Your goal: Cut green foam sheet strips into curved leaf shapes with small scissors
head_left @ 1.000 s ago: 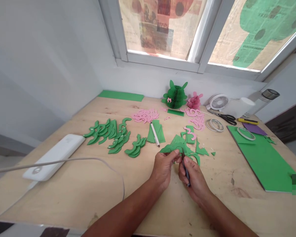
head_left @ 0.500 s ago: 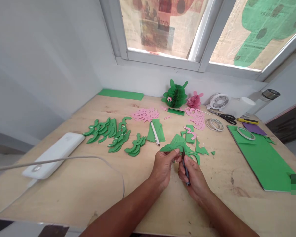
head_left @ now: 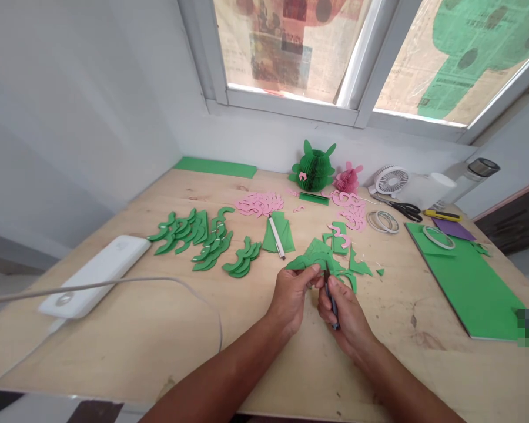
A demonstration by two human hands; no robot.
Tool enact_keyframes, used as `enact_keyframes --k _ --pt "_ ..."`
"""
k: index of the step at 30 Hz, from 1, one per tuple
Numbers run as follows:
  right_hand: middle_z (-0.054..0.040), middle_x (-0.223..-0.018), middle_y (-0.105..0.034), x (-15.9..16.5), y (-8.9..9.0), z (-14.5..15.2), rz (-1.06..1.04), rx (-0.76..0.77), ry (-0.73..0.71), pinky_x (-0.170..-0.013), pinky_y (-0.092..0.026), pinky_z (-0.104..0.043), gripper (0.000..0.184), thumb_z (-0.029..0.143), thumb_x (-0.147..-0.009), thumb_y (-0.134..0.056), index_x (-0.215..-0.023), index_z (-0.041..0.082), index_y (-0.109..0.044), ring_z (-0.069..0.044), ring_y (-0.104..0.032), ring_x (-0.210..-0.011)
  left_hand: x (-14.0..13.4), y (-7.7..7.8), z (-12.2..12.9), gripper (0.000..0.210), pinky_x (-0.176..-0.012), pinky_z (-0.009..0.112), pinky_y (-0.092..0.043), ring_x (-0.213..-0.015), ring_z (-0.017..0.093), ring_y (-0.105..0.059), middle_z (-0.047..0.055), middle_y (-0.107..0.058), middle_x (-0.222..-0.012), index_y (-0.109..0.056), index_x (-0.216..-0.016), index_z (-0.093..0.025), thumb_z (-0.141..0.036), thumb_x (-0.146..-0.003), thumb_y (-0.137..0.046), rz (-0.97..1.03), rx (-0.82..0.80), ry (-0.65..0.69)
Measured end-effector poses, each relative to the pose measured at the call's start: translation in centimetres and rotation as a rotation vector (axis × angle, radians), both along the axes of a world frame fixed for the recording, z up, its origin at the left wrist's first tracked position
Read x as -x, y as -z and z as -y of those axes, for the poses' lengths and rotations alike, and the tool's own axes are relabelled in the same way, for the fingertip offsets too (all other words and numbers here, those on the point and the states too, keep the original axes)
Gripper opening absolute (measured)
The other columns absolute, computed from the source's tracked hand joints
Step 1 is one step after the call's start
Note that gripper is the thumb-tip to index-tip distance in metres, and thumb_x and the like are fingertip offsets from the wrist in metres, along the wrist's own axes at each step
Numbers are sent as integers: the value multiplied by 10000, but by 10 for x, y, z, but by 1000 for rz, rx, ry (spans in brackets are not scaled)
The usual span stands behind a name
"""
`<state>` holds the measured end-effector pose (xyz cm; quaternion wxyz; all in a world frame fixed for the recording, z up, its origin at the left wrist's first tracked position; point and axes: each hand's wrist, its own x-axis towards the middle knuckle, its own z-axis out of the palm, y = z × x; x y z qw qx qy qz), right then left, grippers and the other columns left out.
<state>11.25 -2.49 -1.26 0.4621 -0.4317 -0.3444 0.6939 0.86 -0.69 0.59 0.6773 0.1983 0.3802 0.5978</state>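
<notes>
The left hand is pinched, thumb over fingers, on a green paper piece with a wavy edge, held just above the wooden table. The right hand is closed around a dark slim tool, tip toward the paper; contact appears likely, but the fingers partly mask this spot. Taking the hands as the dial's centre, loose green scraps crowd from twelve to one o'clock, just beyond the held piece, with a pink strip among them. At ten o'clock lie green wavy cut-outs; at eleven, a white pen rests on green slips, with pink cut-outs beyond. A green pleated figure stands at twelve. Tape rolls and black-handled scissors lie between one and two, a large green sheet at three. At nine, a white power bank lies beneath a looping cable, well clear of both hands.
</notes>
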Motion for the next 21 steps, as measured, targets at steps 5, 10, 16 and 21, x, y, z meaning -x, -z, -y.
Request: enact_keyframes --k 5,10,16,21 --pt "74 -483 -387 0 2 0 -16 4 1 -365 -134 -196 335 504 -800 -545 -739 175 -552 -41 -217 -355 1 1 1 186 -582 242 -414 -524 95 -469 -18 -500 -524 -573 -588 -134 -263 -644 -695 -4 -21 19" --pt "77 -482 -391 0 3 0 -15 6 2 -362 -144 -186 345 517 -788 -552 -740 175 -549 -38 -213 -357 1 1 0 215 -572 240 -420 -518 97 -474 -14 -512 -533 -569 -579 -135 -287 -622 -716 -4 -10 11" --pt "82 -478 -376 0 2 0 -9 8 6 -354 -132 -183 357 527 -784 -549 -750 171 -546 -38 -206 -353 0 1 0 211 -574 232 -421 -516 92 -480 -11 -531 -546 -581 -575 -135 -283 -608 -728 15 11 11" --pt "87 -469 -359 0 2 0 -10 24 9 -348 -123 -179 366 538 -769 -560 -746 174 -534 -39 -182 -356 0 1 0 220 -567 234 -416 -509 94 -478 -14 -526 -527 -584 -564 -135 -288 -590 -740 15 24 7"
